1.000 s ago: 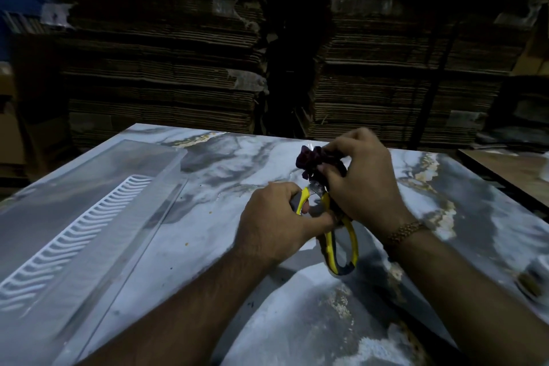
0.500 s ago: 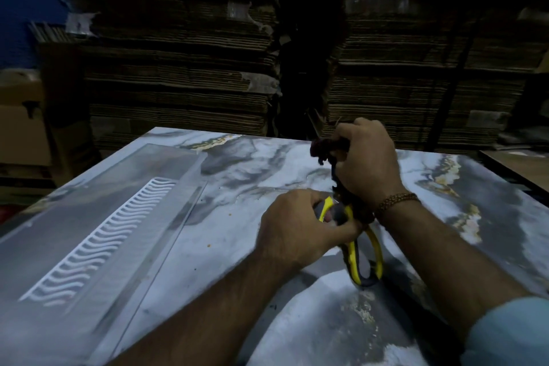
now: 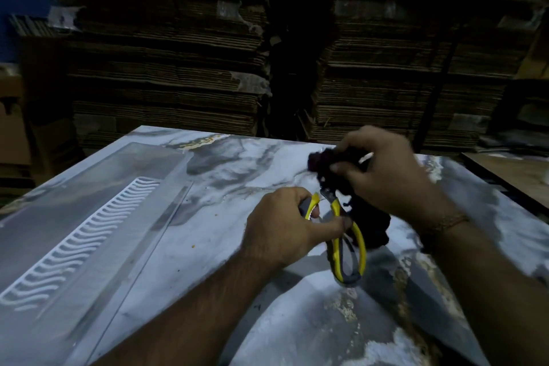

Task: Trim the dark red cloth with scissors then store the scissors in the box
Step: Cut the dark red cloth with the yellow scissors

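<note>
Lifted higher than before, one right hand (image 3: 383, 175) clutches one dark red cloth (image 3: 323, 159); one left hand (image 3: 285, 226) grips one pair of scissors (image 3: 347, 244) beside one clear box (image 3: 89, 217)

A bench (image 3: 225, 246) with a grey-and-white marbled top is seen filling the lower frame. A clear plastic box (image 3: 89, 217) with a white wavy pattern is laid flat on it at the left. Small crumbs (image 3: 193, 245) are scattered near the centre.
</note>
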`<state>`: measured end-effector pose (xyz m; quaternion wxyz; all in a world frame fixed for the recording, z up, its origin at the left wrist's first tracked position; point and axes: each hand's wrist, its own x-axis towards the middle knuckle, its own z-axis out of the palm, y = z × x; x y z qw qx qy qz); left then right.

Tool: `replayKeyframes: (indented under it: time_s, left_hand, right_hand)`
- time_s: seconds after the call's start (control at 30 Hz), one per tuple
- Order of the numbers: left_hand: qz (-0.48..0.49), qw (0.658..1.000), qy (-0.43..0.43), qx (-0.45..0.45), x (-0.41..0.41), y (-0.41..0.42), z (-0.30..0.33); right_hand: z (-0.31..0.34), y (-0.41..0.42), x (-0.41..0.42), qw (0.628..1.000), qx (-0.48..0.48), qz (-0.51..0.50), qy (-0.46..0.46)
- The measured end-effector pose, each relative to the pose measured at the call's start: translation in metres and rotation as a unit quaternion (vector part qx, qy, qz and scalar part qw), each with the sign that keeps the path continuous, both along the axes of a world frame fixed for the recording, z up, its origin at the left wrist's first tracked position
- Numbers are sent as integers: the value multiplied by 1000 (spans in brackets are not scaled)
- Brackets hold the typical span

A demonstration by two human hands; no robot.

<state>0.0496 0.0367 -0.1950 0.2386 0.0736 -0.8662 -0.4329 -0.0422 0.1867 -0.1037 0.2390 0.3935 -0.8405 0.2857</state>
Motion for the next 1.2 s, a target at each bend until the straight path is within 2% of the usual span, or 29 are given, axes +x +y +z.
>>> replayKeyframes:
  time_s: [0.07,0.37,0.53,0.63,0.67,0.73,0.8,1.07,1.2]
  left_hand:
    - [6,1000,2,-2,-1,-1,-2]
    - [11,1000,-3,-24,2,3,-1]
    - [10,999,-1,-30,3,6,4]
    - [8,1000,-2,-17,0,3,3]
    - [7,1000,-6,-14,-1,2,3]
    - [7,1000,-11,-9,-2,0,3]
    - [9,1000,-10,-3,-2,0,2]
    - [17,1000,0,-1,-1,1,-3]
    - [16,1000,-7,2,-1,0,-2]
  right_hand:
    - [-10,-12,0,999,38,17,0]
    - [-22,-42,-27,996,10,-77,51]
    - [-18,-31,-34,985,-102,-114,73]
    - [-1,-10,-21,980,-173,-76,58]
    - [4,-3,-14,986,-158,-43,26]
    - [5,4,-3,996,-58,17,-60]
    - [-6,1,3,995,32,24,-86]
    - [-30,-25,-10,998,-44,-39,-3]
    - [-25,-25,-9,996,-63,-68,-6]
